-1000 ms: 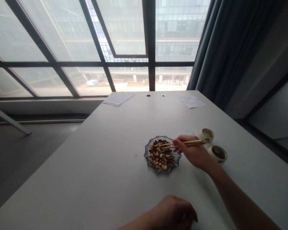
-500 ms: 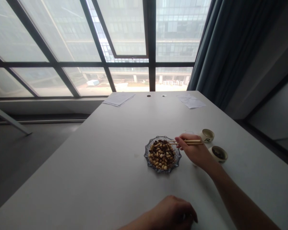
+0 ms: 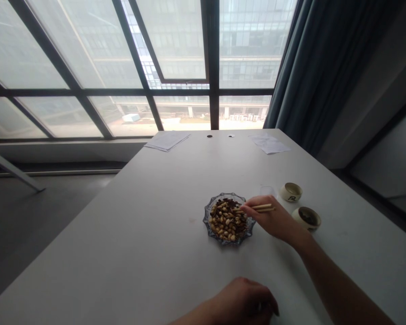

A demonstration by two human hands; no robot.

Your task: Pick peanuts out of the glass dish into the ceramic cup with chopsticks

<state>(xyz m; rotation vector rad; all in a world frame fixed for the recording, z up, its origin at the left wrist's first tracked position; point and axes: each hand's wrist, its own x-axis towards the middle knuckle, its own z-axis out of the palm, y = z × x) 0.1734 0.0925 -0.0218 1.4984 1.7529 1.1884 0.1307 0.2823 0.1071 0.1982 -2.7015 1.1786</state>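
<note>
Pinched in my right hand (image 3: 269,217) is a pair of wooden chopsticks (image 3: 264,208). Their tips reach into the back right part of a scalloped glass dish (image 3: 209,225), among the nuts (image 3: 227,222) and darker seed-like pieces heaped there. Whether the tips grip a piece is too small to tell. The hand's fingers are over the dish's right rim. My left hand (image 3: 243,300) rests on the table near the bottom edge, in front of the dish. Its fingers are loosely curled, and nothing shows in them.
Right of my right hand stand two small cream cups (image 3: 292,193), the nearer cup (image 3: 306,218) with dark contents. A clear, faint object (image 3: 267,191) is behind the hand. Papers (image 3: 168,141) and another sheet (image 3: 271,144) lie along the white table's (image 3: 138,216) far end.
My right hand has shifted slightly left and nearer to me, bringing the chopsticks lower and further over the dish. My left hand has stayed in place.
</note>
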